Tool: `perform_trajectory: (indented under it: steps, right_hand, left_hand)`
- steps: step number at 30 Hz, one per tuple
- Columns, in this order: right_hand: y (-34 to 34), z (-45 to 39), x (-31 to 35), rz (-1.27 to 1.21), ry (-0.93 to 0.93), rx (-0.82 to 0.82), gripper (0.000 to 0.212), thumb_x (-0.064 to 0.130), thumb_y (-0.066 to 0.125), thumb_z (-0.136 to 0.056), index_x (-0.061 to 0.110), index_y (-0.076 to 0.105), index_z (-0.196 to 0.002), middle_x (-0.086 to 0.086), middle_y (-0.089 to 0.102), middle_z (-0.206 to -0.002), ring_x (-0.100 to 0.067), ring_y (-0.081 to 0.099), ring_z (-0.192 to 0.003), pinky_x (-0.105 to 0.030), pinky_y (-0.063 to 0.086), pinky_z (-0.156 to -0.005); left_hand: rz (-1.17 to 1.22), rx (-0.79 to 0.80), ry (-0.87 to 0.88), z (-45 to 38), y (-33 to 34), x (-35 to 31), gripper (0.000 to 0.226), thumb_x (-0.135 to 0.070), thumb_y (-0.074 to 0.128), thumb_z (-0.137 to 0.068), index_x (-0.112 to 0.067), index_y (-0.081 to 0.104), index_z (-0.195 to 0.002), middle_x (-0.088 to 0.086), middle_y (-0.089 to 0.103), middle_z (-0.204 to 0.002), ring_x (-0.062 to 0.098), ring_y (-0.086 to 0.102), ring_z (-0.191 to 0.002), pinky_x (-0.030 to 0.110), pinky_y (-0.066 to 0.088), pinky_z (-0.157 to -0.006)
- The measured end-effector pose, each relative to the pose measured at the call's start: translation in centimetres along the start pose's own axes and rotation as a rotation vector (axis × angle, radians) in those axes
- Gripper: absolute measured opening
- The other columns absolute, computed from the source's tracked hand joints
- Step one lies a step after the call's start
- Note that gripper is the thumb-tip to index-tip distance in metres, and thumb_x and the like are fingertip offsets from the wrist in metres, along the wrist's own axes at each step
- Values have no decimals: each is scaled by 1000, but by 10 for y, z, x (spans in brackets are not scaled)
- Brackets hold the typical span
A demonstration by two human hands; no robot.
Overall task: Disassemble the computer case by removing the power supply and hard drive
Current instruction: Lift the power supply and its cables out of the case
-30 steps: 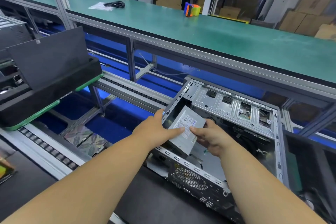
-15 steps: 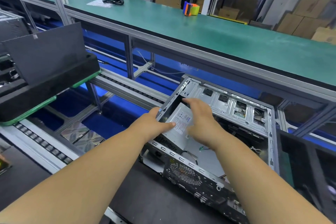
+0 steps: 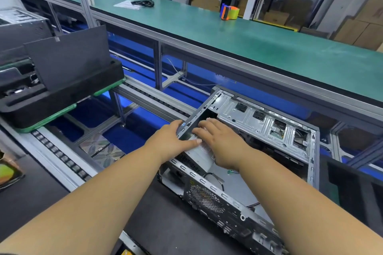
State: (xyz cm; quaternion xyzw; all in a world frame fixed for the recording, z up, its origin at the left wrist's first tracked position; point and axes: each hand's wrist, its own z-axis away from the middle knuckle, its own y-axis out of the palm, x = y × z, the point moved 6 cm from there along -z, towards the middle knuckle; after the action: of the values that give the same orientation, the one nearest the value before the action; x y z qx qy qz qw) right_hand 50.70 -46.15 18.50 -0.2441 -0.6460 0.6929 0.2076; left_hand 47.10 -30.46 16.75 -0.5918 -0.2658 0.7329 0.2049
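Bright even light, wide-angle edge bending, slight blur

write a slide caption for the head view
Both hands, left and right, on the power supply in the open computer case.

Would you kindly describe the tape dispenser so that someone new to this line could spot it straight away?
Start at the long green workbench that runs across the scene behind the open computer case. Toward its far edge, right of the black cable lying on a sheet of paper, stands the tape dispenser. It is the only brightly coloured thing there: orange and blue, holding a yellow-green roll.
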Motion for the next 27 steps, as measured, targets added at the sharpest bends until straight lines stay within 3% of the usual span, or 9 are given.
perform_trajectory:
  steps: [2,4,8,13,17,20,23,27]
  right_hand:
    - [-2,2,-1,31,-33,-24,79,16,59,-85,23,21,-154,-1,20,-159,-24,6,-151,-41,11,-123]
    - [-2,5,-3,30,-60,-47,77,15,59,-85,21,23,-153,2,22,-159,-22,4,-152,-39,5,-124]
    - [-3,17,-6,-35,-20,-98,65,16,53,-92,24,26,-151,7,27,-157,-18,7,-152,-37,-3,-121]
    - [-13,29,-9,-114,47,-142,82,13,68,-76,25,30,-147,9,30,-151,-16,14,-148,-41,-2,-121]
    - [-33,42,-18,-194,90,-208,79,12,66,-73,26,35,-144,8,34,-147,-14,27,-140,-39,21,-120]
    - [-51,55,-29,-274,146,-266,80,18,70,-69,28,37,-141,11,36,-144,-13,35,-132,-30,43,-98]
    - [-63,66,-35,-285,160,-281,86,19,71,-61,30,39,-140,14,38,-141,-11,36,-131,-23,40,-87]
    - [-73,80,-36,-294,198,-283,92,22,73,-56,33,37,-139,19,35,-140,-7,33,-130,-21,40,-83]
  left_hand:
    - [17,-43,23,3,-2,1,77,-78,56,-73,-42,42,-139,-15,52,-127,10,48,-123,39,46,-100]
    - [91,-129,45,9,-9,2,64,-68,51,-86,-40,41,-143,-11,47,-136,12,40,-131,41,39,-108]
    - [106,-263,131,21,-21,-3,49,-56,47,-95,-40,44,-141,-20,46,-132,5,37,-132,32,34,-108]
    - [136,-284,206,31,-26,-17,52,-60,43,-91,-41,46,-139,-25,47,-130,-1,40,-129,32,35,-110]
    - [148,-274,198,39,-25,-23,43,-51,43,-97,-42,47,-139,-29,47,-128,-4,42,-126,32,37,-109]
    - [201,-264,167,43,-23,-28,39,-47,43,-99,-42,48,-138,-29,46,-127,-3,45,-124,31,38,-108]
    - [227,-251,159,47,-20,-34,38,-45,41,-101,-41,48,-138,-25,46,-129,-10,43,-121,26,34,-108]
    - [252,-190,131,52,-12,-40,41,-54,36,-98,-48,44,-139,-24,41,-134,-27,36,-111,10,29,-90]
